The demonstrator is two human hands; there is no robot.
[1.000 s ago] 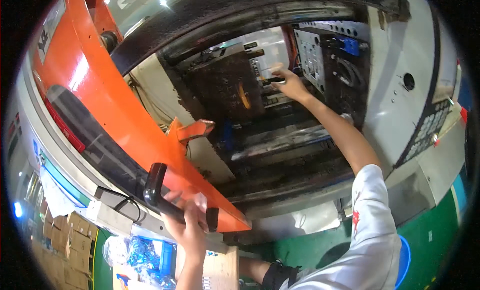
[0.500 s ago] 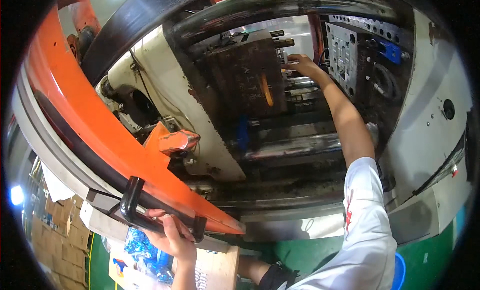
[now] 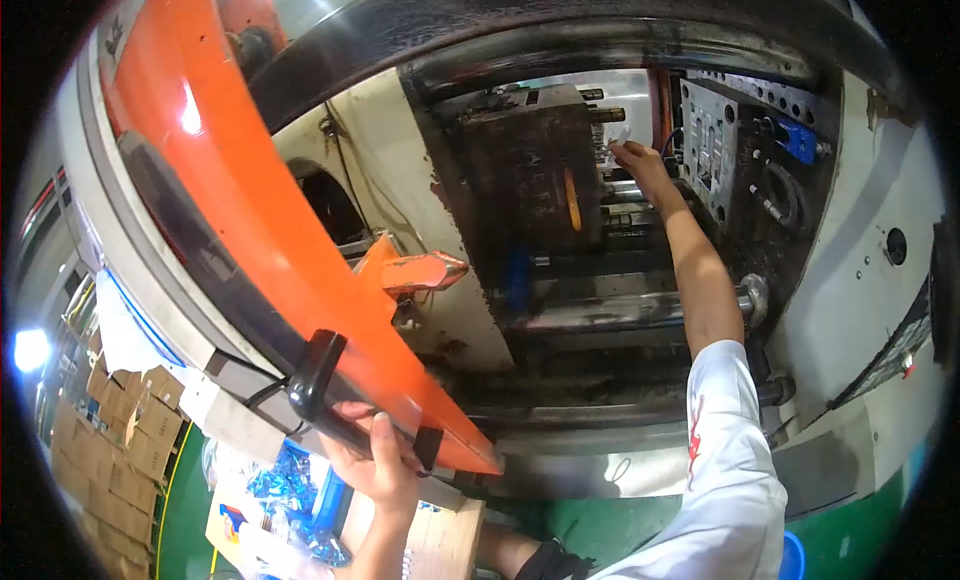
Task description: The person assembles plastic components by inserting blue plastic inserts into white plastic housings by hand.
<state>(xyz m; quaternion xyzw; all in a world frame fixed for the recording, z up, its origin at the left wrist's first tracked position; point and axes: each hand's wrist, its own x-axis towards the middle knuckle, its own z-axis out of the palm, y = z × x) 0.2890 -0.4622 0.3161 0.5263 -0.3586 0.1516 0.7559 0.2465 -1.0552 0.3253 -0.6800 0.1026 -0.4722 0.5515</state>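
**Right hand at the mould, left hand on the orange door's handle**

A small pale moulded part (image 3: 622, 133) sits at the top of the gap between the two mould halves, deep inside the machine. The right hand (image 3: 642, 165) reaches up to it with the arm stretched out; its fingers (image 3: 628, 150) are drawn close together around the pale piece and touch it, though the view is too small to tell how firmly they clamp it.

To the left of that hand stands the dark, greasy mould block (image 3: 525, 175), with a short orange streak on its face. To the right is the grey mould plate (image 3: 708, 148), set with holes and cavities, and beside it a blue fitting (image 3: 797, 142) with hoses. Shiny steel tie bars (image 3: 620, 310) run across below the arm.

The left hand (image 3: 375, 460) is low in the view, at the bottom edge of the orange sliding door (image 3: 260, 230). Its fingers (image 3: 368, 416) are curled shut around the black handle (image 3: 315, 375) bolted to that door.

Below the door lie cardboard boxes (image 3: 110, 430) and a carton holding blue wrapped pieces (image 3: 290, 485). The floor (image 3: 600, 525) is green.
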